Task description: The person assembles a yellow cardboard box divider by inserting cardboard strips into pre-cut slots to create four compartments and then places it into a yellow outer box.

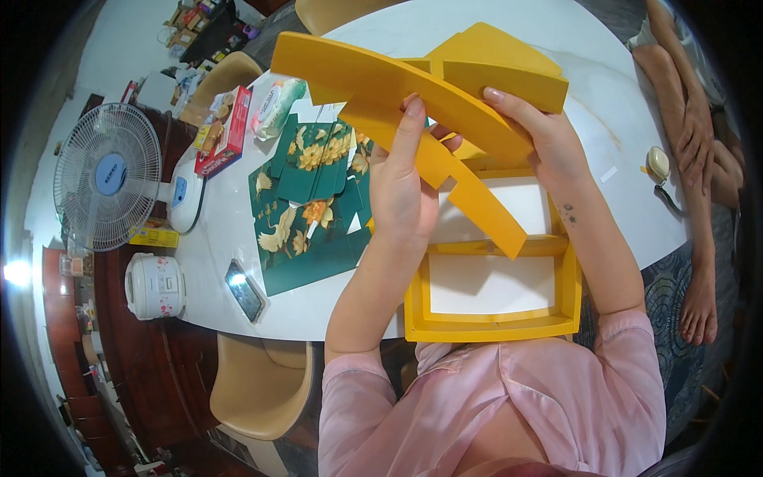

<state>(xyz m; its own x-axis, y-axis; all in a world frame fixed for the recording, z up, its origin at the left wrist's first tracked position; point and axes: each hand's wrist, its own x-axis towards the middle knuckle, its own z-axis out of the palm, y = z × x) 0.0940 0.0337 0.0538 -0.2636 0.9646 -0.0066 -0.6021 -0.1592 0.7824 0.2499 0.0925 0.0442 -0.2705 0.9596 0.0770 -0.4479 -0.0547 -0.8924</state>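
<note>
Above the table I hold up a folded yellow board piece (397, 75) with long flaps and slots. My left hand (405, 179) is closed on it, thumb against the front panel and fingers partly hidden behind. My right hand (544, 135) grips its right end, thumb on top at the edge. A notched strip (486, 213) of the same yellow board slants down past my left hand. Beneath it stands an open yellow frame (493, 327), split by a crossbar, with white showing inside. Left of my hands lie green sheets (310, 258) printed with cranes and gold flowers.
A phone (245, 291), a rice cooker (155, 286) and a fan (108, 175) are on the left. Farther back are a red box (225, 131) and a soft pack (278, 109). At right, a small pale object (658, 163) lies near another person's leg (691, 230).
</note>
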